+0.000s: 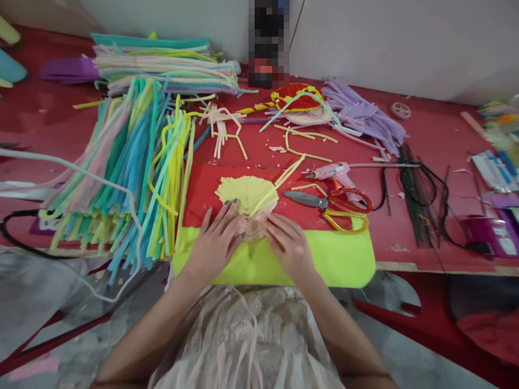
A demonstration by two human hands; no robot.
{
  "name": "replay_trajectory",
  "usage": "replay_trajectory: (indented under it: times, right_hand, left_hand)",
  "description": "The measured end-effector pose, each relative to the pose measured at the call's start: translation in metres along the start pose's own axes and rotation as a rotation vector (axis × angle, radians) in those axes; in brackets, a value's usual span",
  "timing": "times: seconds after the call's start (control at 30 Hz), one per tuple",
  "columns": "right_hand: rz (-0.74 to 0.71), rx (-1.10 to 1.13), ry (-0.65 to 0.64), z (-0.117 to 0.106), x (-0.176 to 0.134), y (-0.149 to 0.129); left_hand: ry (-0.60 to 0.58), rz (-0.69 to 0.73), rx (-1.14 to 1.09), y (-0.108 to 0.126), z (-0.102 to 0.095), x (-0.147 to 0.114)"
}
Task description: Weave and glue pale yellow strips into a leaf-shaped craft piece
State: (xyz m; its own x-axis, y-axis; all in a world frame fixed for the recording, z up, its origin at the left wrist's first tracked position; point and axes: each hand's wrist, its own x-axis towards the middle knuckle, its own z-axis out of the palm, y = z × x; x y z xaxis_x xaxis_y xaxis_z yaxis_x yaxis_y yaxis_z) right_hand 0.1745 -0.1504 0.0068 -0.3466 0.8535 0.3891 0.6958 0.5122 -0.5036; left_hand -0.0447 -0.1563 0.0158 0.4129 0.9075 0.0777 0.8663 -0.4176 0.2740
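A fan-shaped pipe-cleaner piece (pixel 248 190), pale yellow with a pinkish lower part, lies in front of me with a few loose stems sticking up at its right. My left hand (pixel 217 240) holds its lower left edge, index finger on the yellow rows and thumb on the pinkish part. At the lower right edge, my right hand (pixel 288 246) has its fingers together on the piece; its thumb is mostly hidden. Beneath are a red mat (pixel 198 189) and a lime-green sheet (pixel 332 259). Scissors (pixel 306 199) with red and yellow handles lie open to the right.
A pink glue gun (pixel 334 173) rests behind the scissors, its black cord trailing right. Bundled coloured pipe cleaners (pixel 133 146) pile up at left, with purple ones (pixel 365 119) at back right. A white cable (pixel 133 216) loops over the left edge. Dark green stems (pixel 417 210) lie right.
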Motion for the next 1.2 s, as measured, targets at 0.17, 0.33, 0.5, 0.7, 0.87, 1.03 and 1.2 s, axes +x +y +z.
replay_trajectory:
  times: [0.17, 0.33, 0.5, 0.7, 0.87, 1.03, 1.2]
  right_hand:
    - [-0.091, -0.071, -0.059, -0.005, 0.037, 0.006]
    - [-0.193, -0.037, -0.123, 0.007, 0.06, 0.005]
    - [-0.185, -0.021, -0.11, 0.013, 0.06, 0.005]
    - [-0.165, -0.067, -0.12, 0.013, 0.057, 0.002]
    - [-0.21, -0.137, -0.096, 0.014, 0.058, 0.001]
    - [-0.255, -0.139, -0.087, 0.013, 0.06, 0.004]
    - [-0.265, -0.108, -0.033, 0.011, 0.059, 0.007]
  left_hand:
    - [0.003, 0.016, 0.007, -0.001, 0.0, 0.001]
    - [0.029, 0.037, 0.026, -0.002, 0.003, 0.0]
    - [0.04, 0.042, 0.016, -0.003, 0.002, 0.002]
    - [0.043, 0.037, 0.017, -0.002, 0.002, 0.002]
    - [0.051, 0.039, 0.006, -0.001, 0.002, 0.003]
    - [0.111, 0.046, -0.014, -0.005, 0.0, 0.008]
    - [0.141, 0.165, 0.029, -0.016, -0.014, 0.028]
